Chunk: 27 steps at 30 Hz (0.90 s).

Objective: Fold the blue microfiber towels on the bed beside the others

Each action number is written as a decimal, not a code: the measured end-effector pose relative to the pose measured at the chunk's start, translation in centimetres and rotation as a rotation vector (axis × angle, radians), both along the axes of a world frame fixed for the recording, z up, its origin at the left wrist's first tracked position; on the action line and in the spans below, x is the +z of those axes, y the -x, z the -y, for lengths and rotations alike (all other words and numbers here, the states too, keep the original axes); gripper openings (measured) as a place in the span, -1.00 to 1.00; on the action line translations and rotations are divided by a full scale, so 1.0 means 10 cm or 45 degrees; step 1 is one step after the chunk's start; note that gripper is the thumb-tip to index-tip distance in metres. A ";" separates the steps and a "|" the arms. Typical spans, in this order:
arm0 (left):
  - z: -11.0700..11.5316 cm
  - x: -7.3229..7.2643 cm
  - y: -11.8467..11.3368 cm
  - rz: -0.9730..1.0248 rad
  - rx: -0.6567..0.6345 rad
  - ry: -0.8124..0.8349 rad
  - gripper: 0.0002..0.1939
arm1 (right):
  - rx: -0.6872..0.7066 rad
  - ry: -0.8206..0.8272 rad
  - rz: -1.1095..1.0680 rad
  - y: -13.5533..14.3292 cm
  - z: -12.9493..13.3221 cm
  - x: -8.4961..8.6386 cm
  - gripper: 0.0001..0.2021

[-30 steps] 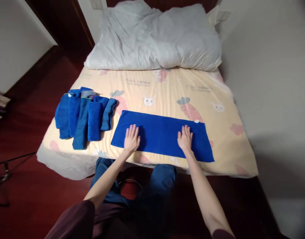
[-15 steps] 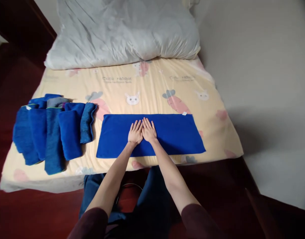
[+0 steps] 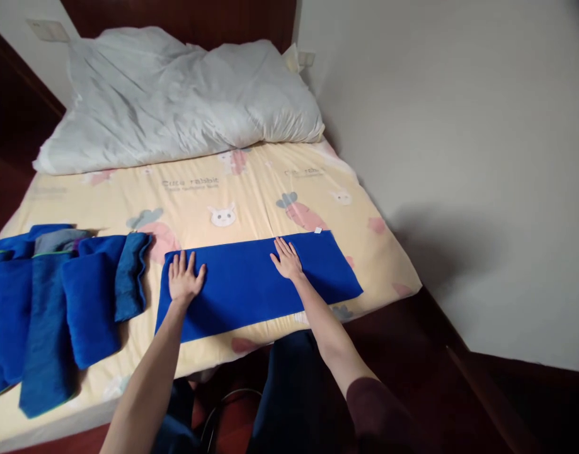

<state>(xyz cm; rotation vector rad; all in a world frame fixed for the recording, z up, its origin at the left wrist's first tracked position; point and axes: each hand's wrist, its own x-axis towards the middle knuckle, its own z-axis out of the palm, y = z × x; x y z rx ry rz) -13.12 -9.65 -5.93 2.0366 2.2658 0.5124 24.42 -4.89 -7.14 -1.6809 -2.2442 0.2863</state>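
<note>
Fingers (image 3: 182, 263) of the left hand (image 3: 184, 287) and right hand (image 3: 289, 263) are laid open, with nothing grasped, on the flat blue cloth (image 3: 242, 284) at five o'clock on the bed (image 3: 251, 208), and creases could be caused if pressure is applied unevenly.

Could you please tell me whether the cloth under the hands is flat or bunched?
Flat: the cloth lies smooth, straight-edged, beneath the left hand and right hand.
</note>
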 end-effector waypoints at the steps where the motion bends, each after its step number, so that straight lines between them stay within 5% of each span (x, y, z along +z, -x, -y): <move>1: -0.02 0.00 0.06 -0.002 0.013 -0.010 -0.28 | -0.017 0.000 0.001 -0.07 -0.03 0.00 -0.36; 17: -0.14 0.03 0.25 -0.017 0.062 -0.059 -0.23 | -0.343 0.085 0.112 -1.32 -0.38 -0.05 -0.31; 27: -0.15 0.05 0.22 -0.051 0.067 -0.063 -0.24 | -0.409 0.085 0.206 -1.81 -0.49 -0.09 -0.29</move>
